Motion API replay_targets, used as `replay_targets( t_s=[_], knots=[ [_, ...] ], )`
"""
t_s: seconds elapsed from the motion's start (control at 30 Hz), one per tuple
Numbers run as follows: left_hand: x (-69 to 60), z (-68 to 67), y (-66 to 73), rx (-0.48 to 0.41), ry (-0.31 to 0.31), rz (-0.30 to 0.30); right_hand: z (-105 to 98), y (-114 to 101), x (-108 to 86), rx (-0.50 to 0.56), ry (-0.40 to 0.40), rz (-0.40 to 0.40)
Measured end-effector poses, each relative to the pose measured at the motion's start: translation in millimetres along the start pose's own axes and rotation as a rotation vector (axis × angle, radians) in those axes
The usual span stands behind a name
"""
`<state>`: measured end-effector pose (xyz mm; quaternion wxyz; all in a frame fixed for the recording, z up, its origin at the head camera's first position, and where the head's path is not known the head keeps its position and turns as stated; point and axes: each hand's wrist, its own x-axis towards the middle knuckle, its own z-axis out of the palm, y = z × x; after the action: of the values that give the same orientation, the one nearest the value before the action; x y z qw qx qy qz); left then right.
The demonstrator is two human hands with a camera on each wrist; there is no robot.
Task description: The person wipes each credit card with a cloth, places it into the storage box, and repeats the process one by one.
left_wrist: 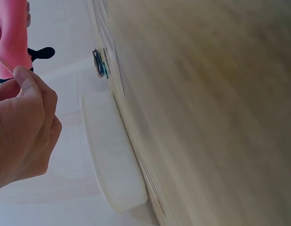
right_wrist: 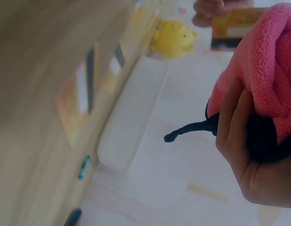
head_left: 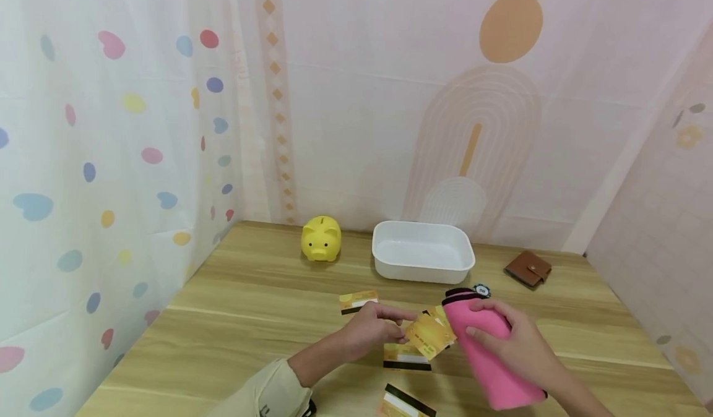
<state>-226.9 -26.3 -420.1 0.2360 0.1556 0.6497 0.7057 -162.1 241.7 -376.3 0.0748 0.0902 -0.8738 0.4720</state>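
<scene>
My left hand (head_left: 369,333) pinches several gold bank cards (head_left: 430,335), slightly fanned, between thumb and fingers. Their right edge is close to the dark-trimmed end of a pink cloth pouch (head_left: 490,358); I cannot tell whether they touch. With fingers and thumb around its side, my right hand (head_left: 526,346) grips the pouch, which is tilted. The right wrist view shows the pouch's fleecy pink fabric (right_wrist: 277,70) and a dark strap (right_wrist: 192,128) sticking out. In the left wrist view, the left hand (left_wrist: 28,120) hides most of the cards.
Loose cards lie on the wooden table: one card (head_left: 358,301) left of the hands, another (head_left: 407,364) below them, a third (head_left: 409,403) at the front. Farther back stand a yellow piggy bank (head_left: 321,239), a white bin (head_left: 423,271), a brown wallet (head_left: 528,269) and a round chip (head_left: 482,291).
</scene>
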Motion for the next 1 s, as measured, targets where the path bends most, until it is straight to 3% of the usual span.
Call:
replay_targets(
  t_s=[0.3,0.53,0.8,1.0],
  knots=[
    [-1.7,-0.4,-1.3,0.056,-0.008,0.021,10.1,2.4,-2.7,-0.006,-0.051,-0.023],
    [-4.4,1.7,1.1,0.115,-0.081,0.028,8.9,3.4,0.1,-0.009,-0.045,-0.013],
    [-4.3,5.5,-0.3,0.057,-0.094,0.019,11.3,5.9,2.0,-0.030,-0.052,-0.024],
    [-2.8,4.9,2.8,0.017,-0.094,0.010,8.3,3.6,2.0,0.031,-0.068,0.002]
  ],
)
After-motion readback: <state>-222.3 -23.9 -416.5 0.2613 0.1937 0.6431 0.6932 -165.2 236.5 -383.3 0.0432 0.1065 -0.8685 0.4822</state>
